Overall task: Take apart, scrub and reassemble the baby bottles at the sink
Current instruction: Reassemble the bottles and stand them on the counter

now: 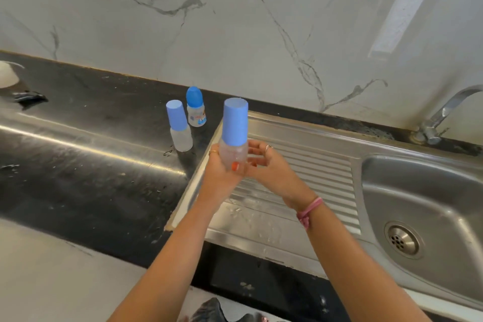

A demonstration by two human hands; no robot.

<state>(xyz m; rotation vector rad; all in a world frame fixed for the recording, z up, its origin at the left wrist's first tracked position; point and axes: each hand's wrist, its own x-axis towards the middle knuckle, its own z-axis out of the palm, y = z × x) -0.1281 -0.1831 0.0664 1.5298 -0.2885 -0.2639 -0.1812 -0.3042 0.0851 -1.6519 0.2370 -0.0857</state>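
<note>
The white marble-veined wall [261,21] fills the upper half of the frame, and below it the black stone counter [91,165] runs across the left and centre, with a few drops of water on it. The stainless steel sink [431,191] sits at the right, with its ribbed draining board [313,172] at centre, a round drain [402,240] low at the right and a chrome tap [444,117] at the right edge. Over the near left corner of the draining board the left hand [222,172] grips a clear plastic baby bottle with a tall pale blue cap [234,133] round its lower body, held upright and slightly tilted; the right hand [264,162] is just beside it with fingers spread and relaxed, holding nothing, and whether they touch the bottle cannot be told. On the counter at centre, well apart from the hands, stand a second clear baby bottle with a pale blue cap [179,128] and, just behind it, a smaller printed baby bottle with a darker blue domed cap [195,107]. All three bottles appear capped and assembled. The wet draining board and damp counter suggest washing has taken place, so this may be a late stage, but the frame cannot settle whether scrubbing is finished or not yet begun. The held bottle looks empty, its clear body blurred.
</note>
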